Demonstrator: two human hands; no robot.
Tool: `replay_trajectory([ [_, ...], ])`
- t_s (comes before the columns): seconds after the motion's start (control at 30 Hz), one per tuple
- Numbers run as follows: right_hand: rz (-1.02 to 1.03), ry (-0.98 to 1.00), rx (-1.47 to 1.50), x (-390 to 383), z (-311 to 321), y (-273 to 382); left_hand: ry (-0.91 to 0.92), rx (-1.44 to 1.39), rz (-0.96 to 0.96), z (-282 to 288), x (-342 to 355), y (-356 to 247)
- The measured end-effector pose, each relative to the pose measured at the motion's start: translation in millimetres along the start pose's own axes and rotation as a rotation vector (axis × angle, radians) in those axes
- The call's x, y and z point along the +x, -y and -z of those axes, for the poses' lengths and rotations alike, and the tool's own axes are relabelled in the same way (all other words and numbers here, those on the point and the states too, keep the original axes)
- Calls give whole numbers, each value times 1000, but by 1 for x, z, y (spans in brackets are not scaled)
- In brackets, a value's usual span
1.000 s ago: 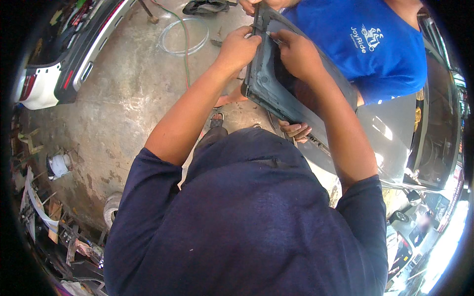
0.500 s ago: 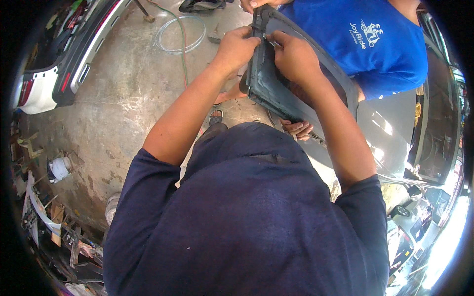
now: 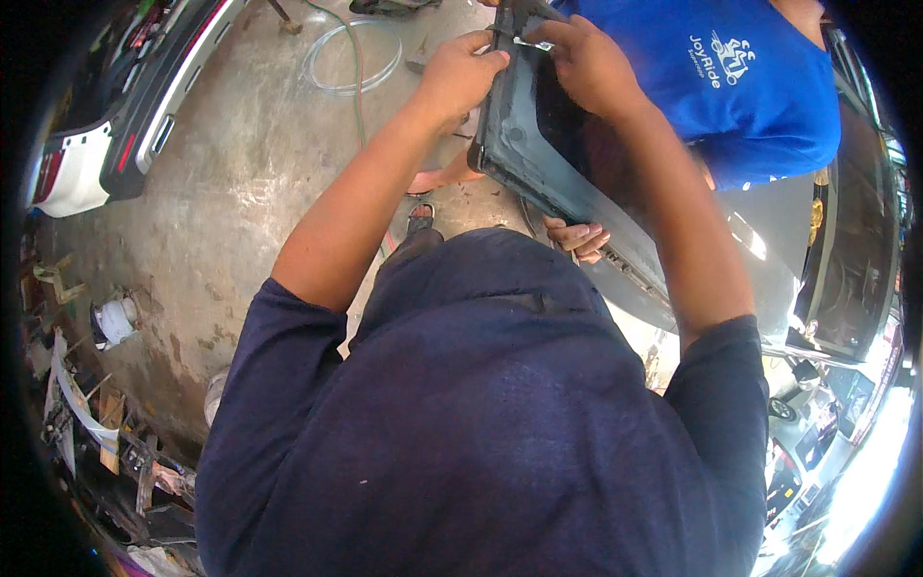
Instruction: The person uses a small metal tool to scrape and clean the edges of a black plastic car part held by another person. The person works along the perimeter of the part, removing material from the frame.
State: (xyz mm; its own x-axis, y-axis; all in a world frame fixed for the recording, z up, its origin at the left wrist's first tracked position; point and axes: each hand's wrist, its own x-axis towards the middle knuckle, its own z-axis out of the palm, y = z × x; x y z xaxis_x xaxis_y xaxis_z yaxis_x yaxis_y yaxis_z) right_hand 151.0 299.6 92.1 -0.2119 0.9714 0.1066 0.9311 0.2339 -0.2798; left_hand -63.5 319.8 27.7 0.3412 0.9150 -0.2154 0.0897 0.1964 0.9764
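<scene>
A flat dark panel with a glossy middle and a grey-black border [image 3: 519, 130] is tilted in front of me; it looks like a vehicle window. At its left edge my left hand [image 3: 460, 79] is closed, thumb and finger pinching what looks like a thin dark strip [image 3: 498, 35]. My right hand [image 3: 594, 65] is over the panel's upper part, fingers closed on a small silvery metal blade [image 3: 535, 44]. The blade points left toward the strip. Another person's hand [image 3: 577, 238] supports the panel's lower edge from beneath.
A co-worker in a blue shirt [image 3: 750, 96] stands at the panel's far right side. A clear coiled hose [image 3: 312, 72] and a green cord [image 3: 358, 77] lie on the concrete floor. A white-and-black bumper [image 3: 87, 173] is at left, scrap pieces [image 3: 111, 433] lower left.
My right hand and the blade have moved up along the panel, and more of the blade shows. My left hand has shifted slightly upward, still at the panel's left edge.
</scene>
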Motion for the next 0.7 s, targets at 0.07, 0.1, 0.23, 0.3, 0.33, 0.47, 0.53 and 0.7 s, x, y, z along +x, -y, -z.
replay_trajectory([
  [0.07,25,-27,-2,1,-4,-8,-50,62,-90,-3,0,-1],
  [0.1,22,-31,-13,3,-5,-6,-81,96,-134,-3,0,0],
  [0.23,105,-84,116,4,0,4,-35,-148,-58,-4,2,3],
  [0.3,54,-72,116,1,2,11,-67,-166,-62,-6,0,0],
  [0.33,28,-67,116,0,2,12,-56,-167,-67,-6,0,0],
  [0.47,-23,-33,-23,-7,-11,9,-42,-185,-84,-8,5,5],
  [0.53,-46,-23,-37,-9,-12,10,-41,-163,-91,-7,8,11],
  [0.7,-92,14,30,-12,-11,18,-20,-193,-68,-7,8,13],
])
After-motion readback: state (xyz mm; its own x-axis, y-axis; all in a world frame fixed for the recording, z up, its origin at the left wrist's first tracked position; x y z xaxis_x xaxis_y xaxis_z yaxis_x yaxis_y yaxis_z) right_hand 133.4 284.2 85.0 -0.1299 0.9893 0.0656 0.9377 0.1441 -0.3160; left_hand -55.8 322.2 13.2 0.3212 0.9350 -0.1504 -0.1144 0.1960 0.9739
